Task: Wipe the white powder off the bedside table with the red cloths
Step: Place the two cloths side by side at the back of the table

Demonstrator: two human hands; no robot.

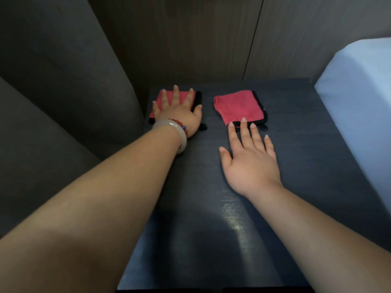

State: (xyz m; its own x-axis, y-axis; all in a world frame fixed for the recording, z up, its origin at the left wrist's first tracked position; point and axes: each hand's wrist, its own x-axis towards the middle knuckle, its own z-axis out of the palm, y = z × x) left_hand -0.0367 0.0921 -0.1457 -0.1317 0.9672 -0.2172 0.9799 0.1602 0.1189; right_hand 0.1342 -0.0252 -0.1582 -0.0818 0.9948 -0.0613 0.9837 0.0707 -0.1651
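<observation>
left hand [178,115] lies flat on left cloth [169,102], fingers straight; right hand [251,161] flat, fingers spread, tips touching right cloth [238,107]; dark worktop [190,229].

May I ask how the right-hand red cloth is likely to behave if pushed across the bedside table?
The right red cloth looks floppy: its left edge is rumpled, so it would probably bunch. It looks thin, so likely light. The bedside table shows a sheen, so the cloth may slide easily.

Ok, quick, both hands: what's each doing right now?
Left hand: open, flat on the left red cloth.
Right hand: open, holding nothing, fingertips at near edge of right red cloth.
</observation>
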